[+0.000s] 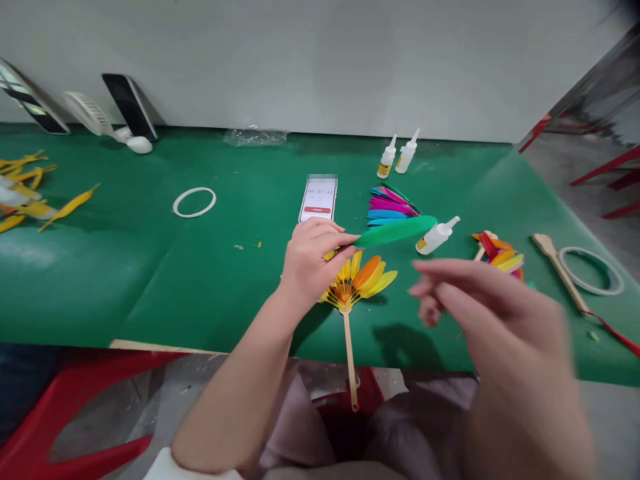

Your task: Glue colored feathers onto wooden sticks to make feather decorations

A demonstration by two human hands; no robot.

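Note:
My left hand (pixel 315 257) pinches the quill end of a green feather (pixel 397 231), whose tip points right. Below it, a fan of yellow and orange feathers (pixel 369 272) on a wooden stick (pixel 349 353) lies on the green table, its handle reaching over the front edge. My right hand (pixel 480 307), blurred, is raised to the right of the fan with its fingers curled; whether they hold anything is too smeared to tell. A white glue bottle (pixel 434 239) lies tilted beyond the feather's tip. Pink and blue feathers (pixel 389 205) are piled behind the green one.
A phone with a timer (pixel 319 199) lies behind my left hand. Two glue bottles (pixel 387 160) stand near the wall. At right are a colourful feather piece (pixel 503 257), a wooden stick (pixel 560 273) and a ring (pixel 591 271). Another ring (pixel 195 203) and yellow feathers (pixel 70 207) lie left.

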